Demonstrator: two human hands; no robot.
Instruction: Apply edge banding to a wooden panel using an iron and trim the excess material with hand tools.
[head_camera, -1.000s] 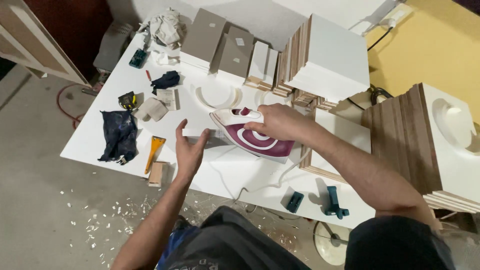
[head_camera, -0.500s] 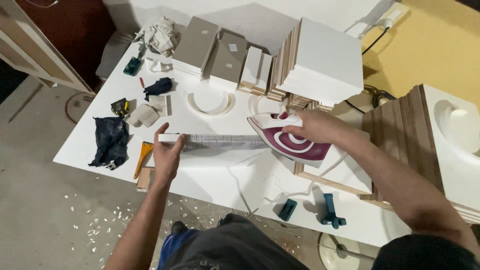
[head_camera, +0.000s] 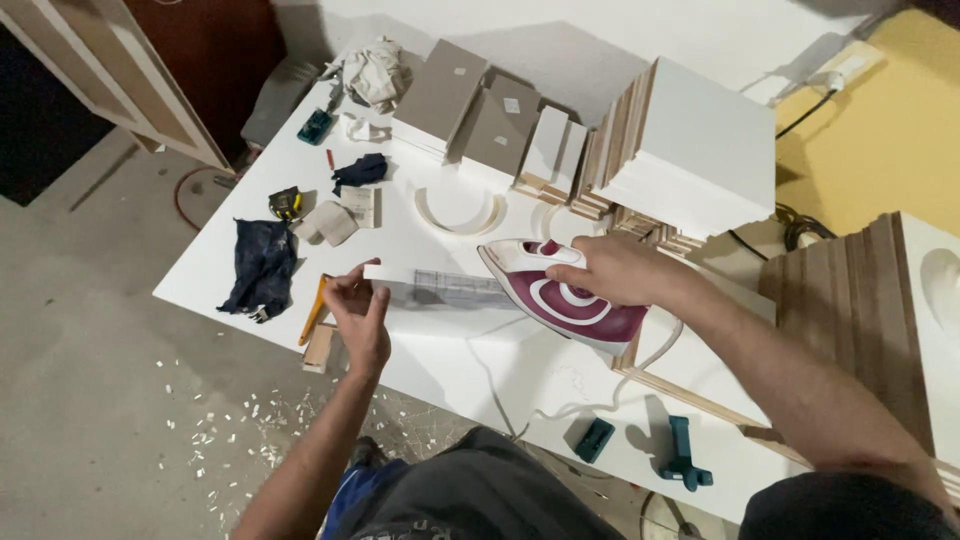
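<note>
The right hand (head_camera: 610, 270) grips the handle of a purple and white iron (head_camera: 565, 300) that sits on a thin strip (head_camera: 450, 290) in the middle of the white worktop (head_camera: 450, 350). The left hand (head_camera: 358, 312) pinches the strip's left end with its fingers (head_camera: 345, 283).

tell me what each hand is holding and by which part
The right hand grips the maroon and white clothes iron by its top handle. The left hand pinches the near end of a long pale strip lying on the white table.
</note>
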